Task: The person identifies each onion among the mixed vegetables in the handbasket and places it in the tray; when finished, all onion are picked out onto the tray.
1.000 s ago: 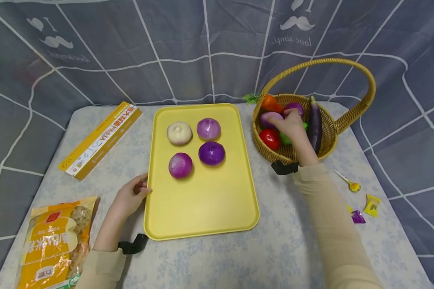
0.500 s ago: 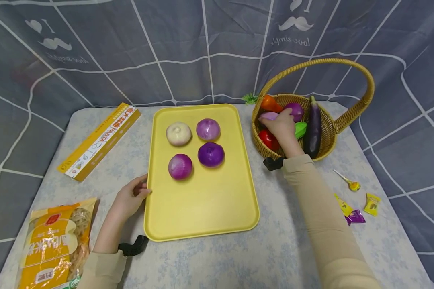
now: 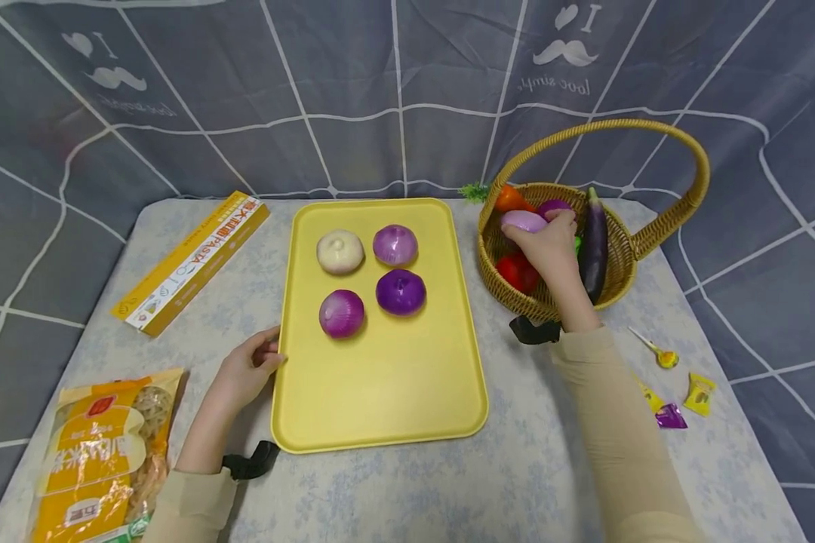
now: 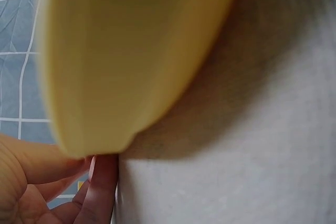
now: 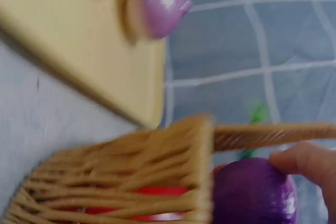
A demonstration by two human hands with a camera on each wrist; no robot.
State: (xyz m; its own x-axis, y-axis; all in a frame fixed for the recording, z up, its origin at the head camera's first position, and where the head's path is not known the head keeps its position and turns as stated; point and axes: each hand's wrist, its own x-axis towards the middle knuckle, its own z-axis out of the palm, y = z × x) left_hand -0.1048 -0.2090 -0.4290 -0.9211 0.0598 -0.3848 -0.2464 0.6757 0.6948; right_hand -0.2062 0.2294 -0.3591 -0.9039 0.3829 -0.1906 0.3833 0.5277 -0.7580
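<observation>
My left hand [image 3: 247, 369] holds the left rim of a yellow tray [image 3: 380, 392], its thumb and fingers at the edge; the left wrist view shows the fingers [image 4: 101, 187] against the tray edge [image 4: 94, 103]. On the tray sit a white onion [image 3: 340, 252] and purple onions [image 3: 395, 245], [image 3: 401, 292], [image 3: 342, 314]. Reaching into a wicker basket [image 3: 625, 283], my right hand [image 3: 550, 245] pinches a light purple onion [image 3: 524, 221] between thumb and fingers. In the right wrist view a fingertip [image 5: 294, 158] touches a dark purple onion [image 5: 252, 192]. The hand hides part of the basket's contents.
The basket also holds an eggplant [image 3: 594, 249], a red tomato-like vegetable [image 3: 518, 273], an orange carrot [image 3: 512, 199] and another purple onion [image 3: 554, 205]. Left lie a pasta box [image 3: 193, 260] and a noodle bag [image 3: 102, 460]. Right are a lollipop [image 3: 662, 356] and wrapped candies [image 3: 699, 394].
My right hand shifted left, then back right in the basket, and the light purple onion now shows higher between its fingers. The left hand stayed at the tray rim.
</observation>
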